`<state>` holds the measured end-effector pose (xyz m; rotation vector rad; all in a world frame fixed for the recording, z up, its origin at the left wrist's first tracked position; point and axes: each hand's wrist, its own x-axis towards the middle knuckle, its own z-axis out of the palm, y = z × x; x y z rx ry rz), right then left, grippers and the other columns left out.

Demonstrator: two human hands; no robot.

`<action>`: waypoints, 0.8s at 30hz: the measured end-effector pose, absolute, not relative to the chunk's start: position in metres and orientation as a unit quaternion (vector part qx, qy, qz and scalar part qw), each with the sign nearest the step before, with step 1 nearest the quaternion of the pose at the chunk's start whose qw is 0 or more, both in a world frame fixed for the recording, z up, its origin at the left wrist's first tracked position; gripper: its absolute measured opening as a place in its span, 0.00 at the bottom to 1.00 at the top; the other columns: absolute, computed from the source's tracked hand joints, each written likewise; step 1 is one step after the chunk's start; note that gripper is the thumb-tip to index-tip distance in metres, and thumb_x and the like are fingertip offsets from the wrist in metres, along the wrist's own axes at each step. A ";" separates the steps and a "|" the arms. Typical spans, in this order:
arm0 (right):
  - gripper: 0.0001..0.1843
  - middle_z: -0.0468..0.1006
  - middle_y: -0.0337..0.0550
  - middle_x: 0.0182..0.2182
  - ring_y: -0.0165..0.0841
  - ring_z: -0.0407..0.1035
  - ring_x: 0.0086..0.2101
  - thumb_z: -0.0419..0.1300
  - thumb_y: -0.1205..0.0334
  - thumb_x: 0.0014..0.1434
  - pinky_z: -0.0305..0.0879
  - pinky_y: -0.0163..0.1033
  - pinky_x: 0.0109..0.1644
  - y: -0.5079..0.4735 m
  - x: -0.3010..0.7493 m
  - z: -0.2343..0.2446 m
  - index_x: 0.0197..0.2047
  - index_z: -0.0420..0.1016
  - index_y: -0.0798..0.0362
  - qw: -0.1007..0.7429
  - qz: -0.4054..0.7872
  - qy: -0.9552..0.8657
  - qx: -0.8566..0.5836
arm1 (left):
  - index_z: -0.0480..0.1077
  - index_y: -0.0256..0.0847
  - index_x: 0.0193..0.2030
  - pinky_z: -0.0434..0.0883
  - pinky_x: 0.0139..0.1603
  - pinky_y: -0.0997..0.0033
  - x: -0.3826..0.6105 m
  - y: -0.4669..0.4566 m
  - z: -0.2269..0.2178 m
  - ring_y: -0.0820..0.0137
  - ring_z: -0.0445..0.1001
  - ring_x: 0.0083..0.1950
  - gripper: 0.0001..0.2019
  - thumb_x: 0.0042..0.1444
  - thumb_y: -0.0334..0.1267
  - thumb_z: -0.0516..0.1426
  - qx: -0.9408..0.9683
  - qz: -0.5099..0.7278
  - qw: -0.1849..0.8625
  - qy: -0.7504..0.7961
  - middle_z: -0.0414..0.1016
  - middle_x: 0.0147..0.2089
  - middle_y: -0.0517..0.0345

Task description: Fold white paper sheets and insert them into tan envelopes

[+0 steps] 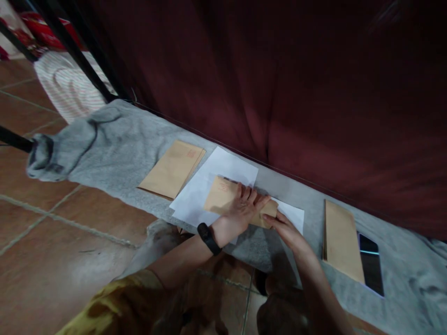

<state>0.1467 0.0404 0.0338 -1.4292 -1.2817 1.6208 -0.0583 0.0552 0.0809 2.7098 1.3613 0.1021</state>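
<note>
A brown paper envelope (pixel 218 195) with small red print at its left end lies across white paper sheets (pixel 195 197). My left hand (pixel 243 208) rests flat on the envelope's middle, fingers spread, with a black band on the wrist. At the right end of the envelope, my right hand (pixel 284 227) grips the edge, thumb on top and the other fingers partly hidden. A narrow dark strip shows along the envelope's far edge; I cannot make out what it is.
Brown envelopes (pixel 171 170) lie stacked at the left, and more envelopes (pixel 342 237) at the right beside a phone (pixel 370 265). A grey cloth (pixel 115 144) covers the narrow surface. Behind it hangs a dark red curtain (pixel 279 93); black bars (pixel 84 56) stand far left.
</note>
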 end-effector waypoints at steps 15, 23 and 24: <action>0.32 0.81 0.48 0.52 0.48 0.72 0.55 0.70 0.49 0.51 0.62 0.57 0.66 0.040 0.138 0.042 0.58 0.76 0.49 0.329 0.606 -0.483 -0.540 | 0.52 0.47 0.75 0.50 0.73 0.38 -0.051 0.051 0.079 0.49 0.62 0.71 0.31 0.66 0.32 0.53 0.881 0.039 0.020 0.471 0.65 0.69 0.41; 0.32 0.80 0.46 0.55 0.45 0.72 0.55 0.66 0.42 0.57 0.64 0.54 0.65 0.040 0.142 0.036 0.61 0.74 0.46 0.358 0.584 -0.479 -0.550 | 0.42 0.47 0.77 0.51 0.72 0.38 -0.066 0.068 0.068 0.46 0.58 0.72 0.49 0.53 0.34 0.64 0.905 0.041 0.090 0.415 0.61 0.70 0.39; 0.31 0.80 0.45 0.54 0.44 0.72 0.55 0.66 0.42 0.57 0.64 0.54 0.65 0.040 0.144 0.036 0.61 0.75 0.46 0.357 0.586 -0.483 -0.543 | 0.41 0.47 0.77 0.51 0.72 0.39 -0.067 0.069 0.068 0.47 0.58 0.72 0.49 0.53 0.34 0.64 0.906 0.045 0.092 0.411 0.61 0.69 0.40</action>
